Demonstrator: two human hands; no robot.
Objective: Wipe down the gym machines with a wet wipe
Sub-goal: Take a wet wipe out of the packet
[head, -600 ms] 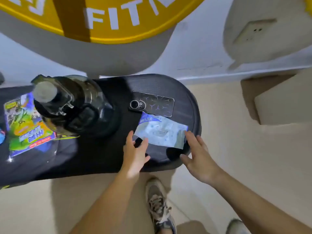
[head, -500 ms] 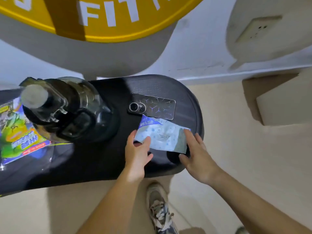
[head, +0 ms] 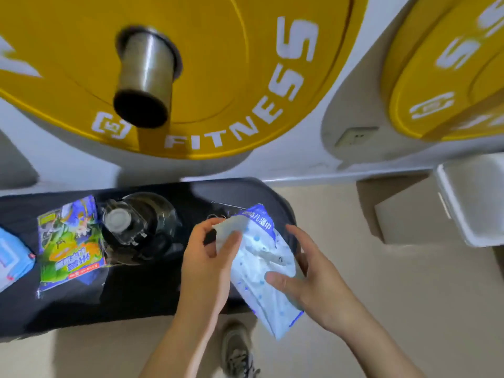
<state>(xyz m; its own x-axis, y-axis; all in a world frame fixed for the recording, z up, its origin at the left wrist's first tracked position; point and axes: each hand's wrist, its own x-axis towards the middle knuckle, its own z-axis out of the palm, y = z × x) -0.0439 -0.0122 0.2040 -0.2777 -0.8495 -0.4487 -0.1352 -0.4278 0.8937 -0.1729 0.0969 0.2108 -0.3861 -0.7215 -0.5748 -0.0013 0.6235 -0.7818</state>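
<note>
We hold the wet wipe pack [head: 261, 271] just above the end of the black tabletop [head: 136, 301], our right hand [head: 313, 279] gripping its side and our left hand [head: 207, 257] pinching its top corner, so we should open it slowly and pull out one wipe.

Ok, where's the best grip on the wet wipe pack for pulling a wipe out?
Probably grip the wet wipe pack by its right long edge, coming from the right and under, as the right hand does: it is a flat, soft pouch, tilted face up. That leaves the white piece at its upper end free for the left hand to pinch from the left.
</note>
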